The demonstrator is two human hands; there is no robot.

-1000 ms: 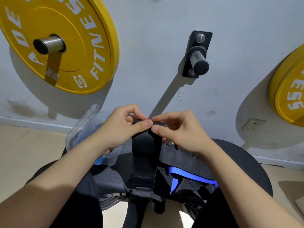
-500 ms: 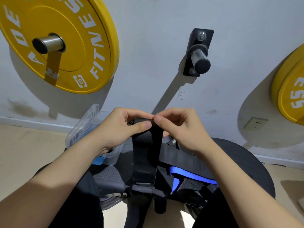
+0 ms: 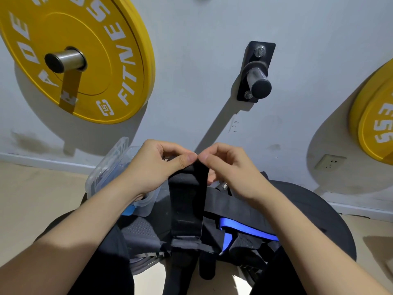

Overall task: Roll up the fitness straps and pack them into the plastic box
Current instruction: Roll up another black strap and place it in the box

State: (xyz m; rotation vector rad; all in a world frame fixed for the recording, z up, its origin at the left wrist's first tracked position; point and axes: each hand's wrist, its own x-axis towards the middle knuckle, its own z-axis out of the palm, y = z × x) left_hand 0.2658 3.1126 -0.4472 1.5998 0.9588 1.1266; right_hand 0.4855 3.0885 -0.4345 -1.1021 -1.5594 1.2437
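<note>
Grey wall [image 3: 202,28] bears a yellow weight plate [image 3: 89,39] (black peg [image 3: 258,81] juts beside it); beige floor [image 3: 32,199] below.

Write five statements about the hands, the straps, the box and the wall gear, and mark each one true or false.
1. The left hand and the right hand both pinch the top end of the black strap. True.
2. The plastic box sits on the person's right. False: it is on the left, behind the left hand.
3. A yellow weight plate hangs on the wall at upper left. True.
4. The black wall peg in the middle carries a plate. False: it is bare.
5. The right hand holds the blue strap. False: it lies unheld lower down.
</note>
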